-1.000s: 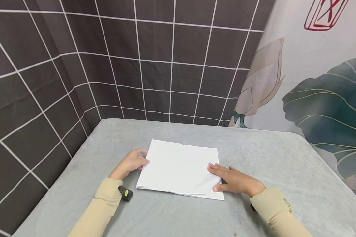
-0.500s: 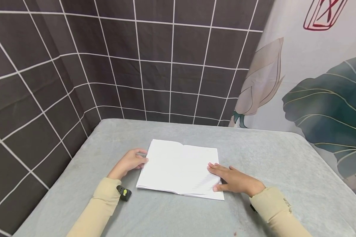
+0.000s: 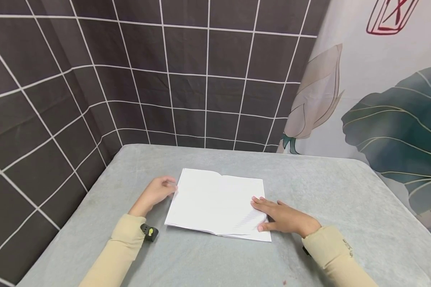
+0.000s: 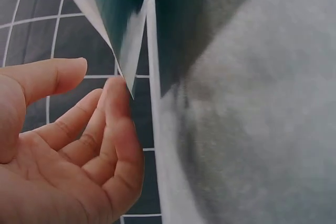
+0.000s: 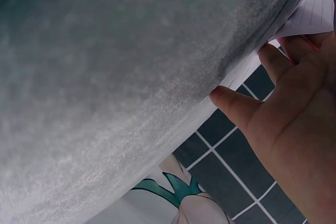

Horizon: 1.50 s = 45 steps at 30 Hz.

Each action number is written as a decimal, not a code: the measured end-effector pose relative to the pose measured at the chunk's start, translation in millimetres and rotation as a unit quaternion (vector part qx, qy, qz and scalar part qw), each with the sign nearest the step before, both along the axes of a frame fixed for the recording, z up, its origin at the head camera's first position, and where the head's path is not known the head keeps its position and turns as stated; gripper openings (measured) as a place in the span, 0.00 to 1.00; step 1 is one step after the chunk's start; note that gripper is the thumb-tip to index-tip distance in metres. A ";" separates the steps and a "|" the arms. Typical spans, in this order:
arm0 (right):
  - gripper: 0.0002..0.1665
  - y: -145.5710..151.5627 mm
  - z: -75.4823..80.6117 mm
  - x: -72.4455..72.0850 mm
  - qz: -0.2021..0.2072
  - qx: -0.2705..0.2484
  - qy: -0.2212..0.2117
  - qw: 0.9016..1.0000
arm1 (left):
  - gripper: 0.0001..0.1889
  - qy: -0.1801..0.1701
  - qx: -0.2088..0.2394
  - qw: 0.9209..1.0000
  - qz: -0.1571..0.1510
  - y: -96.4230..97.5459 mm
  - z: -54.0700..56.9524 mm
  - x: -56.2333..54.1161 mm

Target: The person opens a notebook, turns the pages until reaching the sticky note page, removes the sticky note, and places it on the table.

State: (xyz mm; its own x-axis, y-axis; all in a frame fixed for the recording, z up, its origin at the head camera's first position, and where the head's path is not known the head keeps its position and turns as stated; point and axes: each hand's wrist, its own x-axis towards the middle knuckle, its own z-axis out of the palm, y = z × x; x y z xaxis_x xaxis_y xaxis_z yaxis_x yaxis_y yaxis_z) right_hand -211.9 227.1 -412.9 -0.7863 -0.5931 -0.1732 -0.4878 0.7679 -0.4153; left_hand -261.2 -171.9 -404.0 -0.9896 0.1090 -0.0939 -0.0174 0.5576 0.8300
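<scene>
Grid curtain (image 3: 188,93) + floral cloth (image 3: 362,67) behind tbl (image 3: 319,183), spread notebk (image 3: 213,203), L hand (image 3: 156,192) loose at L edge, R hand (image 3: 286,217) flat on R side

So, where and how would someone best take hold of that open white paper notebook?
I'd grip the open white paper notebook by its thin left edge, pinching from the left. It lies spread out on the mottled grey tabletop, so an edge should pinch most easily; the left hand is right there, while the right hand rests across its right edge.
</scene>
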 end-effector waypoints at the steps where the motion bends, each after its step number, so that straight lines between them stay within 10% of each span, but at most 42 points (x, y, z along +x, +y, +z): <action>1: 0.50 0.0 0.4 0.2 0.000 0.001 0.001 1.000 | 0.19 0.009 -0.013 1.000 0.000 1.3 2.3 1.3; 15: 0.50 2.0 1.3 1.0 -0.004 0.005 0.003 1.000 | 0.14 0.130 -0.104 0.984 -0.059 46.2 35.9 24.6; 26: 0.50 1.7 1.1 0.8 -0.007 0.002 0.003 1.000 | 0.14 0.173 -0.183 0.959 -0.133 91.6 39.6 53.5; 45: 0.49 0.8 3.7 1.0 0.000 -0.005 -0.001 1.000 | 0.16 0.284 -0.324 0.868 -0.247 139.3 16.1 74.6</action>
State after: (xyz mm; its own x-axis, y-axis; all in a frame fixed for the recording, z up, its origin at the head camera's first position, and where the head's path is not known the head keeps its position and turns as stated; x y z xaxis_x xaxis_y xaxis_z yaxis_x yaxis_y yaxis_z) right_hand -210.9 227.8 -409.3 -0.7864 -0.5942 -0.1690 -0.4866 0.7643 -0.4231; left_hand -186.6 -32.6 -387.9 -0.7437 0.6396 0.1945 0.6662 0.7335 0.1352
